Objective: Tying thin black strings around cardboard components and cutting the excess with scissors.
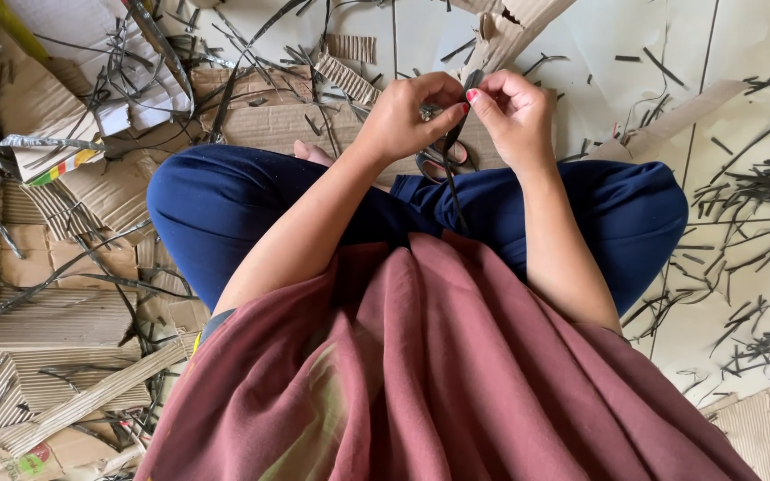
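Note:
I sit cross-legged on the floor in dark blue trousers (225,200) and a maroon cloth (438,374). My left hand (407,116) and my right hand (514,116) meet above my lap, both pinching a thin dark strip (454,147) that hangs down between them toward my legs. Scissors with pink-rimmed handles (438,160) lie on the cardboard just below my hands. The strip's upper end is hidden by my fingers.
Corrugated cardboard sheets (55,330) cover the floor to the left. Several thin dark strips (759,191) lie scattered on the white tiles to the right. A torn cardboard piece (510,27) lies ahead, and another cardboard sheet (768,428) at the lower right.

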